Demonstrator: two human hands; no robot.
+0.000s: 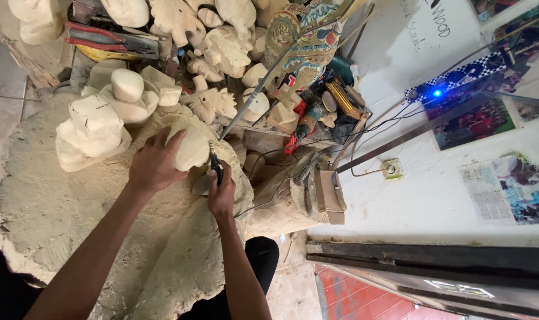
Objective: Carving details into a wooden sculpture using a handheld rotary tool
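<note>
My left hand [153, 163] grips a pale rounded wood carving [189, 147] and presses it onto a sawdust-covered mound [74, 213]. My right hand [221, 192] holds a small dark rotary carving tool [214, 161] like a pen. Its tip touches the right edge of the carving. A thin cord runs from the tool toward the right.
Pale rough-cut wooden pieces [95, 124] lie left of my hands, and many more [222, 41] are piled behind. A painted carved figure [305, 41], hand tools [317, 112] and cables lie at right. A white wall with a socket [391, 169] and posters stands beyond.
</note>
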